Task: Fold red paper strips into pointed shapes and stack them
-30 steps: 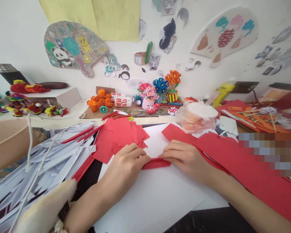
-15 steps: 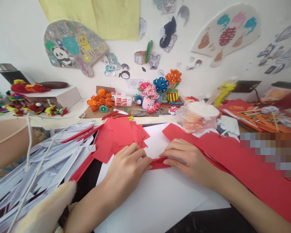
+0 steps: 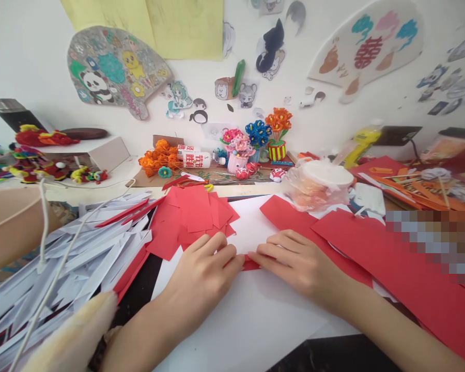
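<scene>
A small folded red paper piece [image 3: 250, 263] lies on a white sheet [image 3: 256, 315] in front of me. My left hand [image 3: 201, 276] presses on its left end with fingers together. The fingers of my right hand [image 3: 294, 261] cover its right end and pinch it flat. Only a sliver of the red piece shows between the two hands. A pile of red paper squares [image 3: 191, 217] lies just beyond my left hand. Long red paper strips [image 3: 372, 253] run under my right wrist toward the right.
A heap of white and red paper strips [image 3: 70, 258] fills the left side, with a white cable [image 3: 42, 227] across it. A bagged plastic cup [image 3: 318, 186] stands behind the strips. Paper flowers [image 3: 256, 139], a glue bottle [image 3: 196, 160] and crafts line the wall.
Both hands have drawn closer together over the folded red piece, so less of it shows. The view has shifted slightly.
</scene>
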Demonstrator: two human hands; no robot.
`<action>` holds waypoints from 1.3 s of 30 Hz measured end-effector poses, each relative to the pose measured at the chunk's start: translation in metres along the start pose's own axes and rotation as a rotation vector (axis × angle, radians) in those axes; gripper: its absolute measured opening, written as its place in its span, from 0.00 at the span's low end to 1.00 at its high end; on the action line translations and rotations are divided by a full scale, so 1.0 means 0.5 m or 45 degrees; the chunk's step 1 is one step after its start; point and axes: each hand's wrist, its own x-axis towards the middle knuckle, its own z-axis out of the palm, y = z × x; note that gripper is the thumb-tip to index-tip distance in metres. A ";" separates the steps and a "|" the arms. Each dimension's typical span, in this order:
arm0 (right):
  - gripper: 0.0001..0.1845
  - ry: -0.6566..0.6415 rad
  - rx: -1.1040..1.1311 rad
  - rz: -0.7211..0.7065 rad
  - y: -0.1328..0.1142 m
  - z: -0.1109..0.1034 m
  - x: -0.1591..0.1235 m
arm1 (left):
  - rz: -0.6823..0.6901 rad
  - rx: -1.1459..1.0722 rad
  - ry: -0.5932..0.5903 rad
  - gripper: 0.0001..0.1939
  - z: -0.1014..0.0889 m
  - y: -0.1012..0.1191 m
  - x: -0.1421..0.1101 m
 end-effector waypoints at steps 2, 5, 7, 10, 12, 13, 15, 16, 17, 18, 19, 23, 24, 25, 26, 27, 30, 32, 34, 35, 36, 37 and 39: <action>0.14 0.002 -0.019 -0.021 -0.001 0.000 0.003 | 0.016 0.022 0.001 0.12 -0.002 0.001 0.001; 0.13 0.016 -0.032 -0.013 0.000 0.003 0.003 | 0.034 0.042 -0.005 0.11 -0.002 0.001 0.001; 0.12 0.025 -0.029 0.000 0.001 0.005 0.001 | 0.038 0.043 -0.013 0.11 -0.001 0.000 0.000; 0.11 0.047 -0.018 0.019 0.000 0.008 -0.004 | 0.041 0.031 -0.018 0.10 -0.001 0.000 -0.002; 0.10 0.068 0.002 0.029 0.000 0.009 -0.006 | 0.039 0.023 -0.017 0.10 -0.001 0.000 -0.003; 0.10 0.073 0.013 0.035 0.000 0.009 -0.007 | 0.040 0.024 -0.013 0.10 -0.002 0.000 -0.003; 0.11 0.070 0.038 0.051 0.000 0.009 -0.008 | 0.040 0.028 -0.011 0.10 -0.002 0.000 -0.004; 0.11 0.069 0.050 0.058 -0.001 0.009 -0.008 | 0.039 0.029 -0.012 0.10 -0.002 0.000 -0.004; 0.11 0.067 0.061 0.066 -0.001 0.009 -0.008 | 0.040 0.027 -0.018 0.10 -0.003 -0.001 -0.003; 0.11 0.065 0.070 0.074 -0.001 0.009 -0.009 | 0.040 0.023 -0.026 0.10 -0.003 -0.001 -0.003; 0.11 0.065 0.074 0.080 -0.001 0.010 -0.010 | 0.041 0.015 -0.037 0.10 -0.002 -0.002 -0.002; 0.11 0.059 0.055 0.105 -0.001 0.010 -0.013 | 0.025 0.000 -0.046 0.11 -0.002 -0.002 0.000; 0.11 0.062 0.048 0.114 0.000 0.010 -0.013 | 0.019 0.004 -0.046 0.12 -0.002 -0.002 0.000; 0.11 0.066 0.040 0.122 0.001 0.009 -0.013 | 0.018 0.007 -0.051 0.12 -0.002 -0.002 0.000; 0.11 0.070 0.032 0.126 0.001 0.008 -0.013 | 0.019 0.010 -0.055 0.12 -0.002 -0.001 0.001; 0.11 0.075 0.025 0.123 0.002 0.006 -0.013 | 0.023 0.010 -0.062 0.12 -0.001 -0.001 0.001; 0.11 0.062 0.003 0.102 0.001 0.001 -0.011 | 0.028 0.010 -0.080 0.13 -0.001 0.000 0.002; 0.10 0.044 -0.010 0.104 -0.002 -0.001 -0.009 | 0.034 0.016 -0.086 0.12 0.000 0.000 0.003; 0.09 0.034 -0.005 0.111 -0.006 0.000 -0.009 | 0.051 0.027 -0.086 0.11 0.001 0.001 0.005; 0.09 0.038 0.009 0.116 -0.008 0.001 -0.009 | 0.061 0.034 -0.086 0.11 0.001 0.001 0.006; 0.09 0.044 0.029 0.126 -0.009 0.003 -0.010 | 0.069 0.041 -0.087 0.11 0.001 0.001 0.007; 0.09 0.054 0.050 0.140 -0.010 0.005 -0.011 | 0.074 0.048 -0.095 0.10 0.001 0.002 0.007; 0.09 0.071 0.092 0.177 -0.010 0.007 -0.013 | 0.076 0.057 -0.111 0.09 0.000 0.003 0.007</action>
